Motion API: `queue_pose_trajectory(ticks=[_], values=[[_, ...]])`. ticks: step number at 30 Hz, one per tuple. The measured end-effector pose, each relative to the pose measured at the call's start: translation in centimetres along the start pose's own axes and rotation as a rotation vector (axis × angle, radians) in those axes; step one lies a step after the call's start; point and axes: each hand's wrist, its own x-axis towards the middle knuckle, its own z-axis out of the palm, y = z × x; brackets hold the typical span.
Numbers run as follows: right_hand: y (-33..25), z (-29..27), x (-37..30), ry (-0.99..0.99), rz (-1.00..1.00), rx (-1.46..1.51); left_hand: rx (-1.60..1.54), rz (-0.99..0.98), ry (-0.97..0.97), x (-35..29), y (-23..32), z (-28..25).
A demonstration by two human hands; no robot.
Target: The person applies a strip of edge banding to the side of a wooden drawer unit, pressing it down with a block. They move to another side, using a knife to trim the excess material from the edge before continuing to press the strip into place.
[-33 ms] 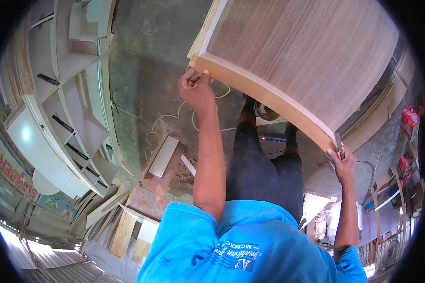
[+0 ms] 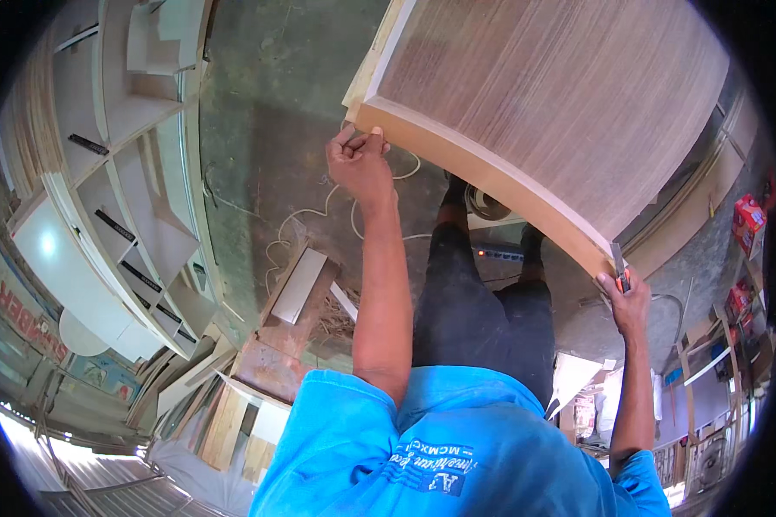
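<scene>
A wide wood-grain panel point(image 2: 543, 112) with pale edges lies in front of me. Along its near side runs a tan edging strip point(image 2: 491, 183), which looks curved in this lens. At the strip's left end, my left hand point(image 2: 359, 164) is closed on it, thumb on the strip and the other fingers curled by the corner. My right hand point(image 2: 629, 302) is at the right corner, closed around a utility knife point(image 2: 619, 263) with orange on its grip. The blade lies against the panel's corner, and the right thumb touches the strip's end.
White cabinet frames point(image 2: 138, 164) with black drawer slides stand at left. A power strip point(image 2: 500, 254) and a loose pale cable point(image 2: 319, 211) lie on the floor near my legs. An offcut box point(image 2: 297, 289) sits at lower left. Red packages point(image 2: 748, 220) stand at right.
</scene>
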Motion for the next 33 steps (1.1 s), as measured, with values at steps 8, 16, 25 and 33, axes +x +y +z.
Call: queue_pose_trajectory(ticks=[8,16,25,33], values=[[-0.50,-0.21,0.17,0.013,0.000,-0.058,-0.010,0.023,-0.003,0.24,-0.42,-0.18],[-0.70,0.13,0.06,0.057,-0.055,-0.055,-0.048,0.020,0.044,0.28,-0.90,0.04],[-0.15,0.37,0.19,0.055,-0.106,-0.030,-0.061,0.014,0.061,0.33,-0.77,0.37],[-0.59,-0.11,0.34,0.004,-0.031,-0.068,0.103,0.042,0.007,0.37,-0.27,0.11]])
